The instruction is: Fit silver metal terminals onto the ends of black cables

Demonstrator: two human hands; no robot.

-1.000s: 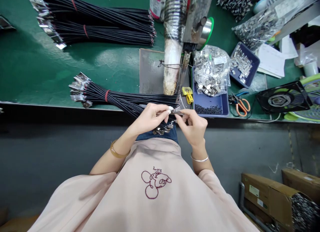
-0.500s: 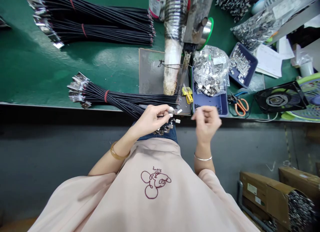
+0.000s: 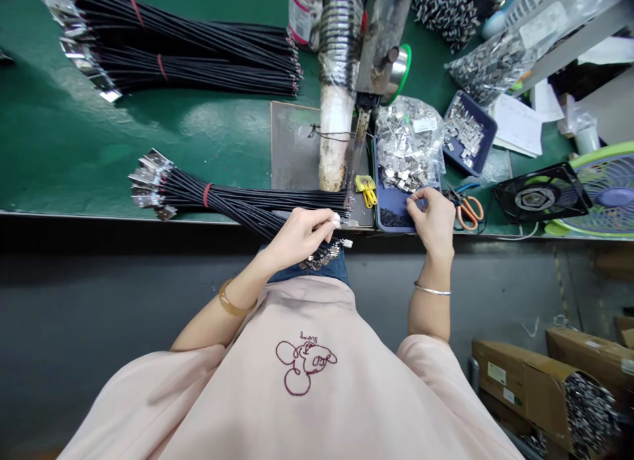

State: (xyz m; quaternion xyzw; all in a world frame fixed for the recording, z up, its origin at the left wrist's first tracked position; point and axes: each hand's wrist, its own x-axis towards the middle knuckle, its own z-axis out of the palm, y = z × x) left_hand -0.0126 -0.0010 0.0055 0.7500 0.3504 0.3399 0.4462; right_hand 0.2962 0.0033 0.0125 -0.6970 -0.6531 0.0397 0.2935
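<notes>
My left hand [image 3: 302, 234] is closed in a pinch at the bench edge, thumb and forefinger pressed together with white coverings on the tips. What lies between them is too small to make out. Beside and below it are a bundle of black cables [image 3: 238, 209] and silver metal connectors [image 3: 321, 255] over my lap. Over the blue tray [image 3: 384, 224] is my right hand [image 3: 433, 222], its thumb and forefinger drawn together; anything held there is hidden. The tray contains small black parts [image 3: 393, 217] and a clear bag of metal connectors [image 3: 409, 143].
A white-tipped duct [image 3: 333, 156] and metal arm [image 3: 364, 117] hang above the bench. Nearby lie a yellow cutter [image 3: 366, 191], orange-handled pliers [image 3: 469, 212], a smaller tray [image 3: 470, 130] and a fan [image 3: 542, 193]. More cable bundles [image 3: 198, 57] lie at the back left.
My right hand has moved right and forward over the blue tray, its fingers coming to the tray's contents. My left hand stays near the cable ends, still pinched. The view has shifted slightly.
</notes>
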